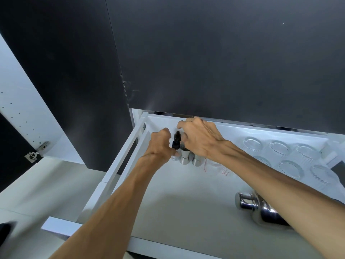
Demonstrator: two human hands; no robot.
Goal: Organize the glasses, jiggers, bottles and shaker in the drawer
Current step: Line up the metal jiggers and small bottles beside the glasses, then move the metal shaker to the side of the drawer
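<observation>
An open white drawer (119, 165) fills the lower half of the head view. At its back left, my left hand (158, 144) is closed around a small bottle with a black pourer top (176, 140). My right hand (201, 139) hovers over the steel jiggers (184, 158), fingers curled above them; what it grips is hidden. A clear measuring glass with red marks (214, 166) stands beside the jiggers. Several ribbed glasses (280, 149) stand in rows at the back right. A steel shaker (261, 208) lies on its side at the front right, partly under my right forearm.
A dark cabinet front (224, 62) hangs directly over the drawer's back edge. An open cabinet door with a hinge (35, 152) is at the left. A pale floor (46, 193) shows left of the drawer.
</observation>
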